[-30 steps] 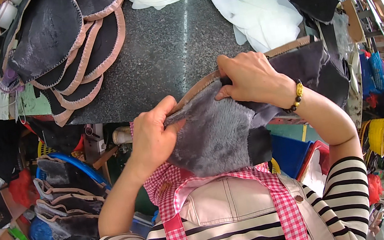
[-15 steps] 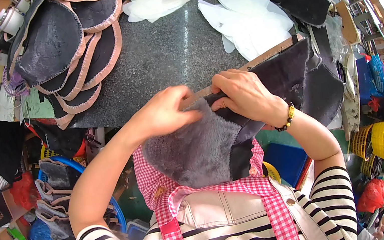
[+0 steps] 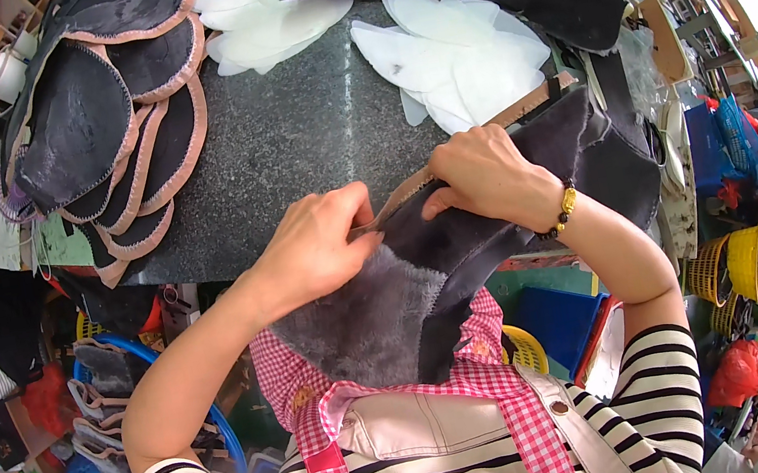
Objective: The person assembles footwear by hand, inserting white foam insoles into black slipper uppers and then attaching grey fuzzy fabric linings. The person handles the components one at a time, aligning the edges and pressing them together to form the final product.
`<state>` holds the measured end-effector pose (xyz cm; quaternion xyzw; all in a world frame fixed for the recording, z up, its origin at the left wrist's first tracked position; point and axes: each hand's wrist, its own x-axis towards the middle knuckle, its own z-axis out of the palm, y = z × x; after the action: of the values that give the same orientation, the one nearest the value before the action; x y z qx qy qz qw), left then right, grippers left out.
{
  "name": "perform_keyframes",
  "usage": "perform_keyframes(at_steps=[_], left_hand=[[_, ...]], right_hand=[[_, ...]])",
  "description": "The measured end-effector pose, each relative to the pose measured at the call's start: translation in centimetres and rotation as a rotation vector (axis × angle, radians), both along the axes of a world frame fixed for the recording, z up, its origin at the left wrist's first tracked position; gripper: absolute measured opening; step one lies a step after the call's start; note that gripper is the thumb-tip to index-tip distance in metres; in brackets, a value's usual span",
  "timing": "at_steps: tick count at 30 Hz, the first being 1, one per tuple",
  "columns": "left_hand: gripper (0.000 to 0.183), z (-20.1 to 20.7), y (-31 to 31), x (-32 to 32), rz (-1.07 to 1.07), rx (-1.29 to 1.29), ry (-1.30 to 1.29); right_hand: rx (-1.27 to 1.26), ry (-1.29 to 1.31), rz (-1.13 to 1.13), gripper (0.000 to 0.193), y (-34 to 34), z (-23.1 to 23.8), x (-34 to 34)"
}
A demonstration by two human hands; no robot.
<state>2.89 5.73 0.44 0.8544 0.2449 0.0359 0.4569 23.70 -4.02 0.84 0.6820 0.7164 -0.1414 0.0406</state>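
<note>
A dark fleece-lined piece (image 3: 367, 314) hangs from my hands over the table's near edge, its grey plush side facing up at the left. Along its top runs a tan binding strip (image 3: 522, 104). My left hand (image 3: 316, 247) pinches this edge between thumb and fingers. Just to the right, my right hand (image 3: 489, 173) grips the same piece, its fingers over the strip and its thumb below. Beyond my right wrist, more dark material (image 3: 623, 166) spreads to the right. The fingertips of my right hand are partly hidden.
Black oval pieces with tan stitched rims (image 3: 80, 126) are piled at the far left of the speckled dark table (image 3: 283, 142). White leaf-shaped sheets (image 3: 459, 53) lie at the back. Yellow baskets (image 3: 750, 265) stand at the right; a blue-rimmed basket (image 3: 225, 423) holds finished-looking pieces below left.
My left hand has shifted slightly left and down, its thumb now against the edge. The fleece piece has turned, showing more of its dark side between my hands. The view has swung slightly.
</note>
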Motion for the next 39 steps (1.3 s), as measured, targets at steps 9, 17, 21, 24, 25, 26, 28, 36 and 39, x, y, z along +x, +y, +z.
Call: perform_keyframes(at_steps=[9,17,21,24,25,26,28,36,39], left_hand=[[0.05,-0.5,-0.8,5.0,-0.064,-0.036,0.16],[0.032,-2.3,-2.7,7.8,-0.038,0.188,-0.083],[0.029,-1.1,-1.7,6.9,-0.074,0.219,-0.044],[0.029,-1.0,-1.7,6.6,-0.154,0.259,0.013],[0.029,-1.6,-1.8,7.2,-0.129,0.234,0.004],[0.03,-2.1,-1.9,8.0,-0.101,0.208,-0.008],[0.03,-1.9,-1.7,8.9,-0.068,0.153,0.024],[0.02,-2.9,-2.5,8.8,-0.04,0.282,-0.017],[0.02,-2.6,-2.5,8.9,-0.059,0.255,-0.04]], right_hand=[[-0.022,0.038,-0.044,0.042,-1.6,2.0,3.6],[0.013,-0.124,0.016,0.035,-1.1,1.5,2.9],[0.109,0.05,0.021,0.036,-1.9,3.5,4.0],[0.163,0.111,0.071,0.033,-3.3,1.4,4.1],[0.174,0.121,0.081,0.032,-3.2,1.3,4.0],[0.183,0.128,0.096,0.031,-3.1,1.2,4.0],[0.291,0.042,0.199,0.029,-3.5,1.5,3.6],[0.123,0.523,-0.346,0.024,-5.2,4.8,9.2],[0.095,0.618,-0.494,0.024,-4.3,1.1,11.3]])
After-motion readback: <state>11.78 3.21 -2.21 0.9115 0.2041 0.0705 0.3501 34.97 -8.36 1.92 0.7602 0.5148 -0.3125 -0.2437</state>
